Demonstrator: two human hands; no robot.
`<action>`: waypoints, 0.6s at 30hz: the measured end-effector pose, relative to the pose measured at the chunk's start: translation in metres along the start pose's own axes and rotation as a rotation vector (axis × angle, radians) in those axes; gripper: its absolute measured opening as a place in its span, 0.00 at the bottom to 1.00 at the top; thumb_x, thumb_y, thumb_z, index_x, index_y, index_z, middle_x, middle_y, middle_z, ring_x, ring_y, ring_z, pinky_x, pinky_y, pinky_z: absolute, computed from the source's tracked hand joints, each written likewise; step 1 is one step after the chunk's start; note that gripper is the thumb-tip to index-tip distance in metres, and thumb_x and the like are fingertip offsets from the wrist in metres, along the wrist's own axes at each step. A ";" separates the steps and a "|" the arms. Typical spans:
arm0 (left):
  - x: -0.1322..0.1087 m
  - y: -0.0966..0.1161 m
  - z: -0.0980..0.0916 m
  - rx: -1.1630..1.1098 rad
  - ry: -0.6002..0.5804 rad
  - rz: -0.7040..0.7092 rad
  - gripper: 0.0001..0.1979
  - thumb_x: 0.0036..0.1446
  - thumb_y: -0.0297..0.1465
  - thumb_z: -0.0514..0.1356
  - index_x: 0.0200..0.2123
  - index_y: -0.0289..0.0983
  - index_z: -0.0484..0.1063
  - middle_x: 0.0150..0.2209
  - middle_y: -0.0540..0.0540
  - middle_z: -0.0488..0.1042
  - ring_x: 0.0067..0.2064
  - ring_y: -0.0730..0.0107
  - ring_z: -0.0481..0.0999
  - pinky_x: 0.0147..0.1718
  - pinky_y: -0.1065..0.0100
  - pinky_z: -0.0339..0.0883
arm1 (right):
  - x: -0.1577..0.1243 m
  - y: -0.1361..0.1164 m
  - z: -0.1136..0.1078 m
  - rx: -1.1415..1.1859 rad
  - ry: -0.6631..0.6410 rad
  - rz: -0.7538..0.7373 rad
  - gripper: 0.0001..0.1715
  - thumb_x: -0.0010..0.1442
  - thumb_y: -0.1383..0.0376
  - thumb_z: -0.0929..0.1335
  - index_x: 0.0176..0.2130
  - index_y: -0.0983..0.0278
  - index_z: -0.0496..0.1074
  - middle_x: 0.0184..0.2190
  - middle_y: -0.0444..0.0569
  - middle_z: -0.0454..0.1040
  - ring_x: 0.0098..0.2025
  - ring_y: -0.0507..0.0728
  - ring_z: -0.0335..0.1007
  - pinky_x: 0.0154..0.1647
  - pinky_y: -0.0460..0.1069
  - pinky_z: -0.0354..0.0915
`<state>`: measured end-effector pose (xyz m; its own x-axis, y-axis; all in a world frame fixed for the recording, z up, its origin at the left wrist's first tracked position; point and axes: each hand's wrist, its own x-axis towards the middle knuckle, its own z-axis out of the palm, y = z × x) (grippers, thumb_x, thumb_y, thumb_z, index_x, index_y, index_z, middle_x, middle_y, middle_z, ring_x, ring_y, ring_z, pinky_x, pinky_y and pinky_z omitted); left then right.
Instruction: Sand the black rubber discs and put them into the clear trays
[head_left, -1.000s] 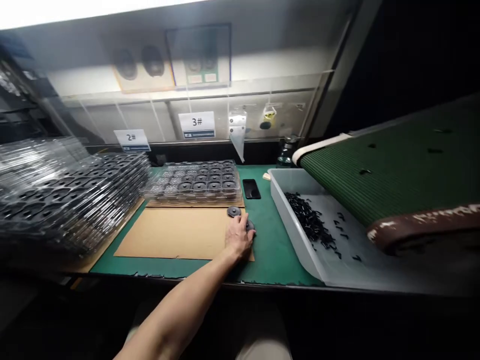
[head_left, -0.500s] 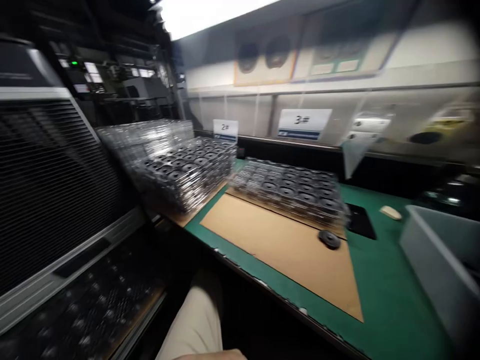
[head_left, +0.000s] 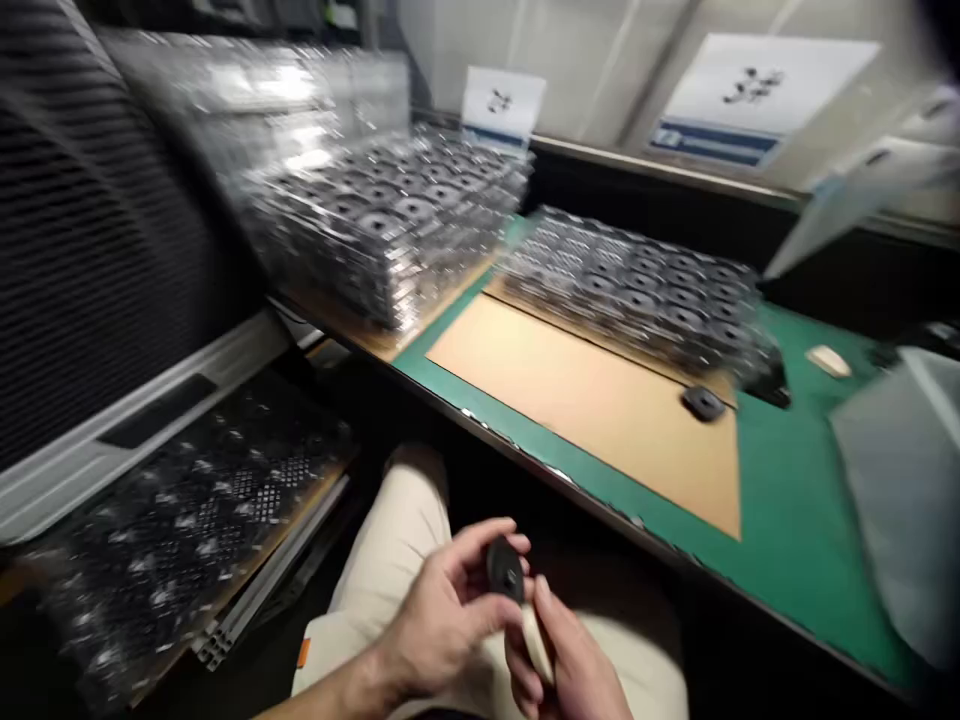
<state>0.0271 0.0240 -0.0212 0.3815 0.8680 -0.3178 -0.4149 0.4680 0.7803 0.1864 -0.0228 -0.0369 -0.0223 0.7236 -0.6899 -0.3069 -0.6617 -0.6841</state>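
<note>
Over my lap, my left hand (head_left: 431,615) grips a small black round part (head_left: 505,570) between thumb and fingers. Close beside it, my right hand (head_left: 574,660) is closed on a cream-coloured block (head_left: 537,645), whose upper end lies against or just beside the black part; I cannot tell which. Another black round part (head_left: 703,403) lies on the brown cardboard sheet (head_left: 570,400) on the green bench. Behind the sheet, a clear plastic tray (head_left: 637,290) holds rows of such black parts.
At the left of the bench stands a tall stack of filled clear trays (head_left: 390,220). A grey bin (head_left: 892,490) and a second cream block (head_left: 829,361) are at the right. Low on my left, more plastic trays (head_left: 217,510) sit beside a black ribbed panel (head_left: 112,250).
Both hands have come into view over my lap, holding the black part and the cream block. The view has tilted downward. The part on the cardboard stays there.
</note>
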 end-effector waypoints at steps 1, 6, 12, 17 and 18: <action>-0.002 0.004 -0.002 -0.074 0.019 -0.027 0.35 0.50 0.34 0.76 0.61 0.42 0.73 0.61 0.37 0.76 0.60 0.47 0.77 0.60 0.53 0.70 | -0.001 -0.005 0.001 0.104 0.018 -0.058 0.28 0.64 0.41 0.68 0.46 0.61 0.77 0.22 0.42 0.67 0.19 0.50 0.59 0.16 0.44 0.58; -0.009 0.011 -0.010 -0.230 0.101 -0.137 0.29 0.57 0.38 0.73 0.60 0.40 0.73 0.64 0.37 0.73 0.61 0.46 0.76 0.61 0.53 0.71 | -0.005 -0.025 -0.011 0.176 0.194 -0.226 0.37 0.56 0.55 0.78 0.60 0.59 0.69 0.38 0.46 0.76 0.35 0.54 0.74 0.29 0.46 0.71; -0.016 0.011 -0.002 -0.140 0.084 -0.182 0.32 0.52 0.38 0.76 0.60 0.43 0.73 0.65 0.39 0.73 0.64 0.46 0.73 0.62 0.56 0.70 | -0.036 -0.027 -0.015 -0.054 0.136 -0.401 0.18 0.65 0.55 0.73 0.50 0.62 0.75 0.38 0.48 0.78 0.34 0.53 0.73 0.37 0.49 0.72; -0.018 0.011 0.013 -0.037 0.058 -0.160 0.34 0.47 0.38 0.78 0.58 0.44 0.76 0.64 0.39 0.73 0.63 0.45 0.74 0.60 0.58 0.71 | -0.063 -0.040 -0.013 -0.468 0.114 -0.645 0.07 0.69 0.62 0.69 0.46 0.59 0.76 0.38 0.47 0.76 0.37 0.55 0.72 0.39 0.50 0.69; -0.019 0.011 0.015 -0.028 0.057 -0.155 0.34 0.46 0.37 0.78 0.58 0.44 0.76 0.64 0.40 0.74 0.63 0.45 0.74 0.60 0.58 0.71 | -0.066 -0.042 -0.013 -0.566 0.141 -0.728 0.07 0.69 0.64 0.68 0.46 0.59 0.76 0.39 0.48 0.76 0.38 0.56 0.72 0.40 0.51 0.69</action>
<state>0.0282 0.0104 0.0015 0.3956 0.7929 -0.4634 -0.3777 0.6004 0.7049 0.2136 -0.0457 0.0346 0.1200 0.9919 -0.0423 0.3107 -0.0780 -0.9473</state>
